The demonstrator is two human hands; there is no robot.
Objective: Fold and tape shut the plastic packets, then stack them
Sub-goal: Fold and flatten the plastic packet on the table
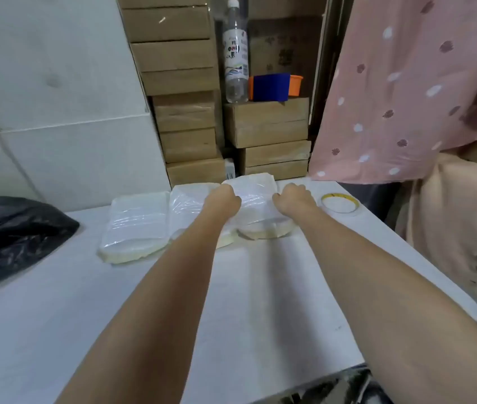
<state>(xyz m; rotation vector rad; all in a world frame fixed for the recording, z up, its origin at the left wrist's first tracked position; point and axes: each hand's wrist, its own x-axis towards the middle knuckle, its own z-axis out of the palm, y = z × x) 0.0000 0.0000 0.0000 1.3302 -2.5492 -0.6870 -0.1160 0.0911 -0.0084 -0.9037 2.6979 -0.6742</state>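
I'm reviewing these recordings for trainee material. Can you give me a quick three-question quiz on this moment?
1. True or false: both hands rest on the same packet.
2. Which side of the right hand does the tape roll lie on? A) its left B) its right C) under it
3. Fill in: a black ___ lies at the left edge of the table.

Key:
1. True: the left hand and right hand both press the right-most packet.
2. B
3. bag
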